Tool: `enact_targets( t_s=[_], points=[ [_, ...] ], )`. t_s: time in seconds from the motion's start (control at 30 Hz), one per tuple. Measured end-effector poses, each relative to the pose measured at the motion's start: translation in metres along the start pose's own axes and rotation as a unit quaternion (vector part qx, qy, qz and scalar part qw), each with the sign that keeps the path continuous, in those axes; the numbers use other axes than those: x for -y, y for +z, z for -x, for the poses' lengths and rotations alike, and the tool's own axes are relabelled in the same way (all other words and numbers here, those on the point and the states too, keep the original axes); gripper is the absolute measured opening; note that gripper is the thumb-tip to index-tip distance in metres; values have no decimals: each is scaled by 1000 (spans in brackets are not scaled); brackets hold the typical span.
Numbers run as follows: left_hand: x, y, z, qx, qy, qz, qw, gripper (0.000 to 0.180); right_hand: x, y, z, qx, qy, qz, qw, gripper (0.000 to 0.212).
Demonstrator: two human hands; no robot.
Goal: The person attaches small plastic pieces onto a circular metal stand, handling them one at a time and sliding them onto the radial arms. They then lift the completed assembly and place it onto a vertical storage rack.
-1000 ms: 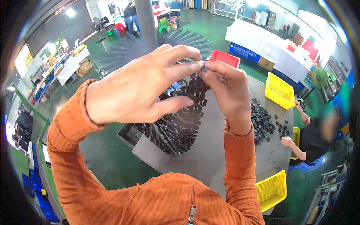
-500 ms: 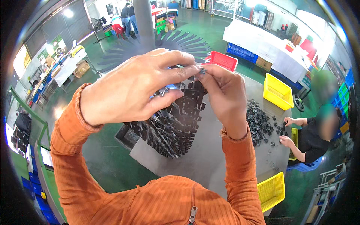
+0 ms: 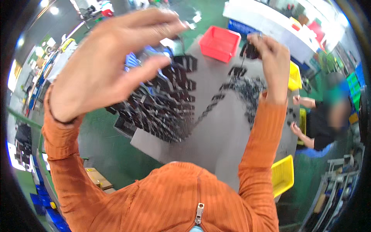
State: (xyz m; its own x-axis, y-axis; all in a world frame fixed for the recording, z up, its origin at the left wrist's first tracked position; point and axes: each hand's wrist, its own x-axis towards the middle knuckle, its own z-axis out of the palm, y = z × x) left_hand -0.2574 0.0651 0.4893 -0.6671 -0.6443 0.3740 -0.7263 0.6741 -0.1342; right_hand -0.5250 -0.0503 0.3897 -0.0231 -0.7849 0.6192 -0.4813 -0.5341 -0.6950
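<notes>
Right hand (image 3: 276, 63) is pinching a strand of black parts (image 3: 237, 72), fingers clamped on its upper end, and the strand is dangling over the grey surface (image 3: 214, 143) near a red bin (image 3: 219, 42). Left hand (image 3: 102, 58) is hovering by a thick black bunch (image 3: 172, 104), thumb and fingers sitting apart, though it's pretty blurry so I might be missing something tiny.
</notes>
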Motion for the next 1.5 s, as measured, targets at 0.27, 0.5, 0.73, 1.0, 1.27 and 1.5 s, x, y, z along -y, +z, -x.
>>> enact_targets(
  t_s=[0.27,0.5,0.73,1.0,1.27,1.5],
  points=[
    [-7,-11,-8,-3,-42,-52,998,43,-148,-36,-46,-20,58,155,986,28],
    [11,-8,-5,51,15,17,998,63,-15,8,7,119,10,-64,991,30],
    [7,-5,-6,-8,49,80,996,55,81,39,39,142,5,-362,921,13],
    [9,-3,-3,-7,60,57,997,51,84,48,37,86,-32,-266,960,10],
    [6,-2,-2,-1,35,62,997,51,79,46,36,71,-50,-277,957,9],
    [5,5,-10,1,45,67,997,49,77,39,40,45,-62,-235,969,9]
  ],
)
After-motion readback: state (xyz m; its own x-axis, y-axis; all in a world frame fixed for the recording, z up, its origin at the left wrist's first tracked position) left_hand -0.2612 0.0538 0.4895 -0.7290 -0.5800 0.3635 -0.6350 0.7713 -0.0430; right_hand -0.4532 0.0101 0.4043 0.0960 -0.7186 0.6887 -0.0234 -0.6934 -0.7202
